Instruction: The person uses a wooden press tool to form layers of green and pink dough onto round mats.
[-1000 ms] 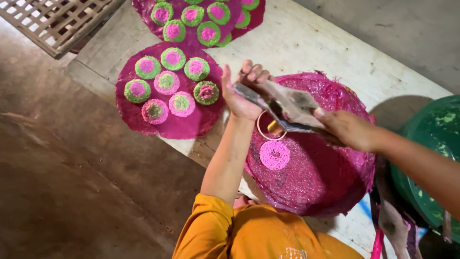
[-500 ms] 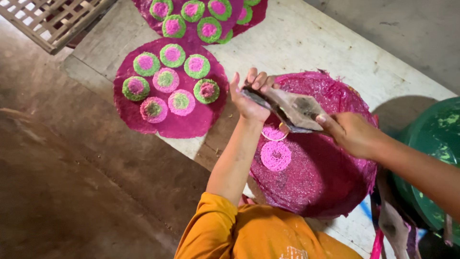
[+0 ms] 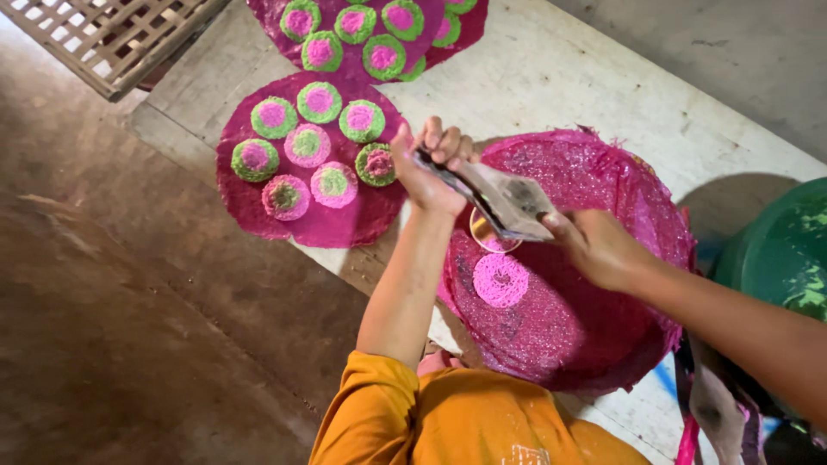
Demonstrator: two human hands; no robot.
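Both hands grip one tool: our left hand [image 3: 428, 168] closes its fingers round the far end of a flat, grey, smeared press [image 3: 504, 200], while our right hand [image 3: 596, 247] pinches the near corner of it between thumb and fingers. We hold the press tilted above a round magenta mesh mat [image 3: 603, 344], directly over a small ring-shaped spot [image 3: 493, 237] just beneath the left wrist. Slightly nearer us than that, under the gap between the hands, lies a freshly laid pink noodle disc [image 3: 501, 280] on the mat. We judge the press light and fairly stiff, with a coating that looks wet and therefore slippery, so a hold at both ends, as now, seems soundest. We judge the noodle disc soft, damp and fragile; it would likely tear if lifted by its edge, and is better moved with the mat beneath it. The mat itself appears thin and floppy, frayed at the rim. Beyond the left hand, a second magenta mat [image 3: 327, 228] carries seven green-and-pink discs [image 3: 320, 102], and a third mat [image 3: 448, 34] lies farther off. All rest on a pale wooden table [image 3: 586, 77]. A green basin [image 3: 780, 250] sits past the right forearm.
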